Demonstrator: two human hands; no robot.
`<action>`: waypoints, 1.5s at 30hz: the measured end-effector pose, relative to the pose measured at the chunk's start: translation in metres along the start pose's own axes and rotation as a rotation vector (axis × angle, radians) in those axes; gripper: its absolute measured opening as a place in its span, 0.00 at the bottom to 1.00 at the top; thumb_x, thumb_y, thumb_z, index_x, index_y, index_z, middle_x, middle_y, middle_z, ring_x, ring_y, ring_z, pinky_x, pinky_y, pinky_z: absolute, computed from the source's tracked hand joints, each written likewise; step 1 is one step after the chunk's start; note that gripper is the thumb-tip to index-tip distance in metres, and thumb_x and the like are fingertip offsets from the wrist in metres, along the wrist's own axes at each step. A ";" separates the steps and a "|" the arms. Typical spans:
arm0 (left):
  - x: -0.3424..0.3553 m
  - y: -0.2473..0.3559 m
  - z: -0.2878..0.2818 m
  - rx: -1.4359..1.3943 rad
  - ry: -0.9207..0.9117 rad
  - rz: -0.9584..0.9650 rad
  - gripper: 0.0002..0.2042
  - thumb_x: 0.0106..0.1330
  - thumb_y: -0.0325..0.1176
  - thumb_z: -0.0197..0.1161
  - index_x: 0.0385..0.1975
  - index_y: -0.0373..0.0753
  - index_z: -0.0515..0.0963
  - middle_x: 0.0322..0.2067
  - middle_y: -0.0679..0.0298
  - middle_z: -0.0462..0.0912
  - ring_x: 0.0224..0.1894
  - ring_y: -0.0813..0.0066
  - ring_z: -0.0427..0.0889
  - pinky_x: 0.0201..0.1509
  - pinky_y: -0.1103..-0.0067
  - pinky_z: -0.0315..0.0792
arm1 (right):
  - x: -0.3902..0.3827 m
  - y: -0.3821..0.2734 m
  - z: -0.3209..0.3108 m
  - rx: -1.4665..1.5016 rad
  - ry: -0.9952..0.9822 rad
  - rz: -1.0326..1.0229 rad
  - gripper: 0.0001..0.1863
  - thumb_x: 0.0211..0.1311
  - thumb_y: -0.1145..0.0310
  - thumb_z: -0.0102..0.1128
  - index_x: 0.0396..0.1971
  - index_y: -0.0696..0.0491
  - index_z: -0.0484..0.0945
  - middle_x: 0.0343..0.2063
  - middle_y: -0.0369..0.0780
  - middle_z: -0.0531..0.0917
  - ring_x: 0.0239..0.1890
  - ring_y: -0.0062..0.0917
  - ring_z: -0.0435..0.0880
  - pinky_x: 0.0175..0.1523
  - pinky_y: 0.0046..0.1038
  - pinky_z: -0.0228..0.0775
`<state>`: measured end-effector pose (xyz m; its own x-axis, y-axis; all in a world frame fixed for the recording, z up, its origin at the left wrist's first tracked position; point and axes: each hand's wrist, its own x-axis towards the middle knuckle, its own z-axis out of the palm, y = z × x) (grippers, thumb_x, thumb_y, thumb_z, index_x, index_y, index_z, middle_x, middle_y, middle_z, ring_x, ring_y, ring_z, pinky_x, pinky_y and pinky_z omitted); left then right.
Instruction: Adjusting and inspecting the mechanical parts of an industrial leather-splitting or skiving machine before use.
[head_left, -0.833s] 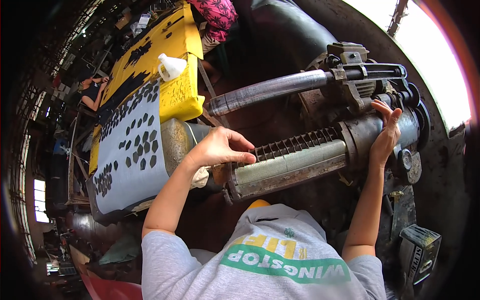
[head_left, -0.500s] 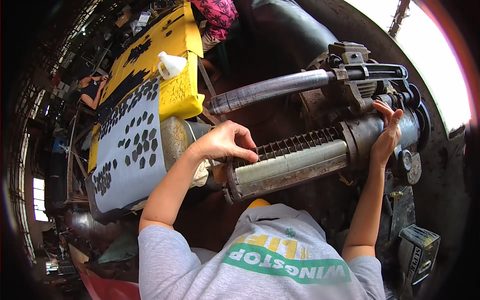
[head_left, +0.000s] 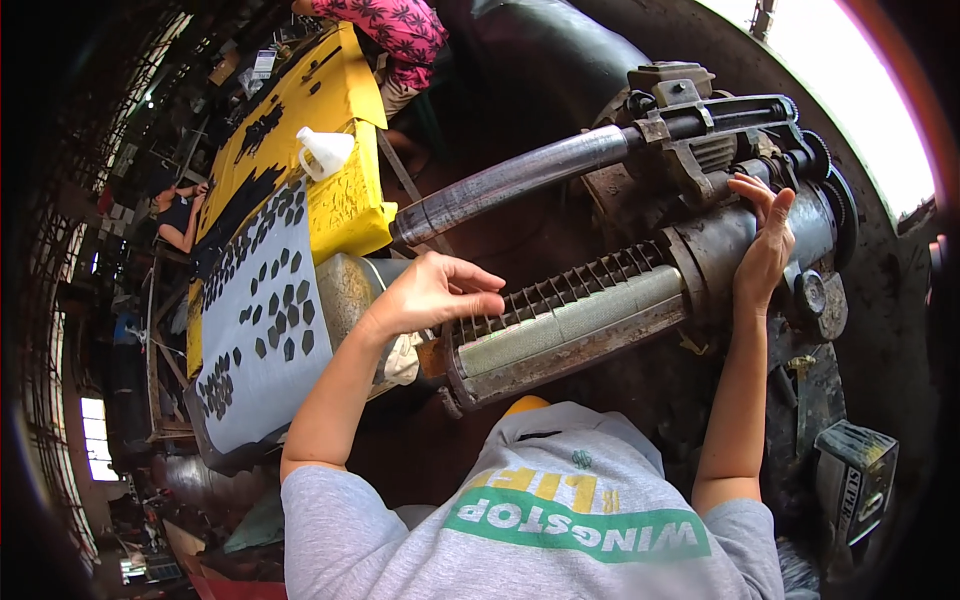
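Note:
A long metal roller machine lies across in front of me. Along its near part runs a pale greenish textured strip, with a row of thin dark ribs behind it. Over the left end of those ribs is my left hand, its thumb and fingers closed in a pinch; whatever lies between the tips is hidden or too small to name. My right hand rests against the thick cylinder at the machine's right, fingers stretched out and holding nothing.
A second shiny roller runs behind, with gears at its right. At left, a grey sheet and a yellow-covered table carry dark cut pieces and a white jug. Two other people stand beyond. A metal can stands at lower right.
The view has shifted slightly. My left hand has drawn back a little to the left from the ribs, its thumb no longer pressing at the strip's edge. My right hand stays at the cylinder.

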<state>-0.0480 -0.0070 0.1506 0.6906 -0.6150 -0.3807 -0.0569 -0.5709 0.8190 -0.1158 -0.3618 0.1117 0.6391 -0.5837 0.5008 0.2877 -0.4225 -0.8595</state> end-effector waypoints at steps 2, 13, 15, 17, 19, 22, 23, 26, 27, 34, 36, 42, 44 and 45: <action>-0.002 0.001 0.007 0.038 -0.013 0.010 0.21 0.47 0.38 0.75 0.39 0.32 0.80 0.28 0.63 0.83 0.32 0.80 0.80 0.42 0.82 0.74 | 0.000 0.000 0.001 -0.004 0.011 0.008 0.39 0.71 0.47 0.20 0.33 0.63 0.79 0.43 0.46 0.79 0.54 0.32 0.71 0.65 0.32 0.53; 0.012 -0.005 -0.003 -0.033 -0.123 -0.022 0.15 0.50 0.35 0.72 0.34 0.33 0.82 0.29 0.63 0.84 0.31 0.83 0.80 0.38 0.85 0.73 | 0.001 0.003 0.002 0.000 0.044 0.007 0.39 0.70 0.46 0.21 0.32 0.63 0.79 0.42 0.46 0.79 0.53 0.32 0.72 0.64 0.32 0.55; 0.014 -0.008 -0.003 -0.032 -0.063 -0.079 0.11 0.55 0.33 0.68 0.35 0.33 0.82 0.31 0.62 0.84 0.33 0.83 0.80 0.40 0.84 0.73 | 0.002 0.003 0.003 0.017 0.044 0.013 0.39 0.70 0.46 0.21 0.32 0.63 0.79 0.42 0.46 0.79 0.53 0.32 0.72 0.65 0.32 0.54; 0.011 -0.015 0.001 -0.092 0.018 0.008 0.10 0.56 0.32 0.67 0.34 0.34 0.82 0.32 0.62 0.84 0.34 0.82 0.80 0.41 0.84 0.73 | 0.002 0.002 0.003 0.035 0.044 0.020 0.39 0.70 0.46 0.21 0.32 0.63 0.79 0.42 0.47 0.79 0.53 0.32 0.72 0.65 0.32 0.54; 0.004 -0.016 0.006 -0.155 0.093 0.096 0.09 0.57 0.32 0.66 0.34 0.35 0.82 0.32 0.62 0.84 0.35 0.80 0.80 0.42 0.83 0.73 | 0.001 0.001 0.003 0.008 0.027 -0.004 0.39 0.70 0.45 0.21 0.32 0.63 0.79 0.42 0.47 0.79 0.53 0.32 0.72 0.65 0.31 0.53; -0.009 0.006 0.001 0.413 0.120 0.480 0.09 0.51 0.26 0.67 0.33 0.39 0.83 0.35 0.62 0.81 0.38 0.74 0.78 0.39 0.80 0.74 | 0.001 0.003 0.001 -0.004 0.052 0.020 0.40 0.70 0.45 0.21 0.32 0.63 0.79 0.42 0.47 0.79 0.54 0.32 0.72 0.65 0.31 0.52; -0.012 0.013 0.001 0.416 0.116 0.481 0.09 0.51 0.26 0.67 0.33 0.39 0.83 0.35 0.62 0.81 0.38 0.74 0.78 0.39 0.80 0.74 | 0.001 0.002 0.001 -0.004 0.057 0.022 0.40 0.70 0.45 0.21 0.32 0.63 0.79 0.42 0.47 0.79 0.54 0.32 0.72 0.65 0.31 0.52; -0.017 0.020 0.001 0.610 0.123 0.654 0.06 0.47 0.29 0.68 0.25 0.39 0.79 0.30 0.67 0.75 0.34 0.69 0.75 0.38 0.75 0.72 | 0.001 0.000 0.002 0.011 0.055 0.043 0.40 0.70 0.45 0.21 0.32 0.63 0.79 0.42 0.47 0.79 0.54 0.32 0.72 0.65 0.31 0.52; -0.016 0.021 0.001 0.613 0.121 0.655 0.06 0.47 0.29 0.68 0.25 0.39 0.79 0.30 0.67 0.75 0.34 0.69 0.75 0.38 0.75 0.72 | 0.001 0.001 0.002 0.009 0.052 0.041 0.40 0.70 0.44 0.20 0.32 0.63 0.79 0.42 0.47 0.79 0.54 0.31 0.72 0.65 0.31 0.52; -0.007 0.030 -0.001 0.817 -0.032 0.837 0.08 0.47 0.30 0.67 0.28 0.42 0.80 0.30 0.67 0.74 0.36 0.68 0.76 0.41 0.74 0.71 | 0.000 0.002 0.004 -0.009 0.103 -0.009 0.39 0.70 0.44 0.25 0.29 0.62 0.82 0.37 0.45 0.82 0.46 0.28 0.76 0.59 0.29 0.56; -0.005 0.031 -0.001 0.897 -0.085 0.866 0.07 0.48 0.31 0.66 0.28 0.42 0.79 0.29 0.67 0.73 0.35 0.69 0.75 0.40 0.74 0.70 | -0.001 0.003 0.003 -0.010 0.102 -0.010 0.39 0.70 0.44 0.25 0.29 0.62 0.82 0.36 0.45 0.82 0.45 0.28 0.76 0.59 0.28 0.56; 0.002 0.036 0.000 1.031 -0.135 0.999 0.03 0.46 0.29 0.58 0.21 0.39 0.77 0.29 0.66 0.71 0.37 0.72 0.74 0.43 0.78 0.69 | 0.000 0.006 0.004 -0.012 0.148 -0.029 0.38 0.70 0.45 0.27 0.29 0.62 0.82 0.34 0.44 0.82 0.44 0.27 0.77 0.58 0.27 0.57; 0.002 0.041 0.000 1.170 -0.154 1.043 0.02 0.44 0.30 0.58 0.16 0.40 0.73 0.28 0.66 0.72 0.38 0.73 0.73 0.43 0.78 0.69 | 0.000 0.004 0.003 -0.024 0.164 -0.021 0.37 0.71 0.46 0.27 0.29 0.62 0.82 0.34 0.44 0.82 0.43 0.27 0.77 0.59 0.27 0.57; 0.004 0.041 0.000 1.167 -0.163 1.052 0.02 0.44 0.30 0.58 0.16 0.40 0.73 0.28 0.66 0.72 0.38 0.73 0.73 0.43 0.78 0.69 | -0.001 0.005 0.001 -0.032 0.173 -0.017 0.37 0.71 0.46 0.27 0.29 0.62 0.82 0.34 0.44 0.82 0.43 0.27 0.77 0.59 0.27 0.57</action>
<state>-0.0475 -0.0323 0.1827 -0.0917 -0.9956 0.0186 -0.9958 0.0916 -0.0026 -0.1138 -0.3625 0.1069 0.5013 -0.6855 0.5279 0.2730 -0.4537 -0.8483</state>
